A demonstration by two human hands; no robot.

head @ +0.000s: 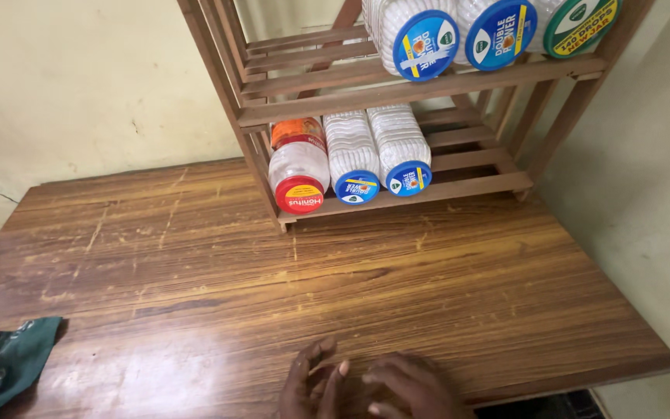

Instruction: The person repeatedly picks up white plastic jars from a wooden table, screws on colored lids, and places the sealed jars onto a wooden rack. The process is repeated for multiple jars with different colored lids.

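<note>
Both of my hands rest on the near edge of a scratched wooden table (335,287). My left hand (308,384) lies flat with fingers spread, holding nothing. My right hand (412,384) sits right beside it, fingers curled down onto the wood, fingertips close to the left hand's. Nothing shows in either hand. On the far side of the table stands a slatted wooden rack (428,85). A clear jar with a red lid (298,164) and two ribbed clear jars with blue lids (353,157) (401,149) lie on their sides on its lower shelf.
More ribbed jars lie on the rack's upper shelf, two with blue lids (425,43) and one with a green lid (581,25). A dark green cloth (1,361) lies at the table's near left corner. Cream walls enclose the table behind and on the right.
</note>
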